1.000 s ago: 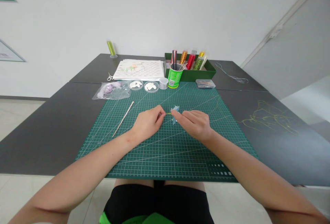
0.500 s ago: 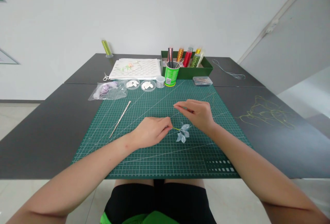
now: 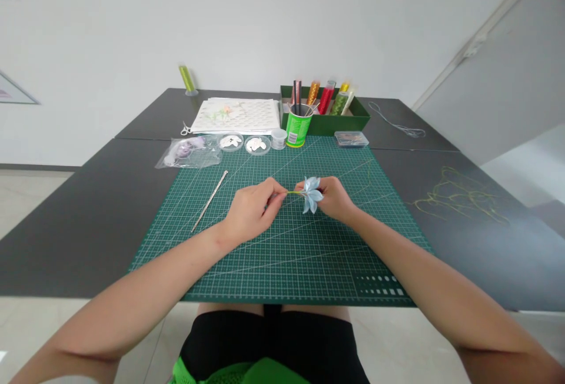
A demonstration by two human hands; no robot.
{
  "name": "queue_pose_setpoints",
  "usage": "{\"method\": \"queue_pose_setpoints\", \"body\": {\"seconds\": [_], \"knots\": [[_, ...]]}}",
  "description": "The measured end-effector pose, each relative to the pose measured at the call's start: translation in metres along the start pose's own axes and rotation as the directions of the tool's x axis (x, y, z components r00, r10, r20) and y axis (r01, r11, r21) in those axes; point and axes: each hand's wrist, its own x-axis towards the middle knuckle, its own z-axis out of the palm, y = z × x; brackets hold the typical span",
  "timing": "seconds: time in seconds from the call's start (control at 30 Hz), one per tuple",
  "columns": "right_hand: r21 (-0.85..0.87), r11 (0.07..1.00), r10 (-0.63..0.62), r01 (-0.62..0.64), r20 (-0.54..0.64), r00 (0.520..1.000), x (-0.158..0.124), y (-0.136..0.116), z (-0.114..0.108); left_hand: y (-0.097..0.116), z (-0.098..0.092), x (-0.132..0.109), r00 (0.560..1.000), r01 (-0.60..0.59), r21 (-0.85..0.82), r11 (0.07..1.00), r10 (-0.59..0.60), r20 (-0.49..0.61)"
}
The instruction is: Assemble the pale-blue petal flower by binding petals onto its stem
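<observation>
My left hand (image 3: 256,207) pinches the thin green stem of a pale blue artificial flower (image 3: 312,194), which points to the right above the cutting mat (image 3: 273,266). Close behind the petals is my right hand (image 3: 336,198), fingers bent and closed. The flower hides part of its fingertips, so what they pinch, if anything, does not show. To the left of my left hand, slim silver tweezers (image 3: 209,201) lie slanted on the mat.
Along the mat's far edge stand a plastic bag (image 3: 188,153), dishes of white pieces (image 3: 257,145), a green can (image 3: 298,128) and a clear case (image 3: 351,139). Behind are white sheets (image 3: 256,114) and a green box (image 3: 357,122) of thread spools. Loose yellow-green thread (image 3: 463,195) lies right.
My left hand has raised the flower and moved it slightly away from me. My right hand has come down and left, right behind the petals. The camera view has shifted a little.
</observation>
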Motion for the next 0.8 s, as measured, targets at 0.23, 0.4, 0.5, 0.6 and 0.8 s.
{"method": "queue_pose_setpoints", "body": {"seconds": [0.23, 0.4, 0.5, 0.6, 0.8], "knots": [[-0.082, 0.984, -0.155, 0.159, 0.059, 0.986, -0.01, -0.013, 0.012, -0.009, -0.002, 0.004, 0.965, 0.223, -0.059, 0.973, -0.229, -0.131], [-0.213, 0.908, -0.344, 0.362, 0.115, 0.932, -0.016, -0.017, 0.013, -0.013, -0.002, 0.007, 0.953, 0.259, -0.086, 0.962, -0.269, -0.14], [-0.334, 0.816, -0.449, 0.471, 0.147, 0.881, -0.02, -0.018, 0.011, -0.015, -0.001, 0.008, 0.952, 0.266, -0.1, 0.959, -0.277, -0.129], [-0.421, 0.708, -0.561, 0.567, 0.152, 0.814, -0.022, -0.022, 0.008, -0.017, 0.0, 0.009, 0.951, 0.279, -0.097, 0.955, -0.289, -0.113], [-0.509, 0.523, -0.685, 0.683, 0.226, 0.693, -0.025, -0.035, 0.0, -0.019, 0.003, 0.008, 0.956, 0.282, -0.054, 0.958, -0.285, -0.071]]}}
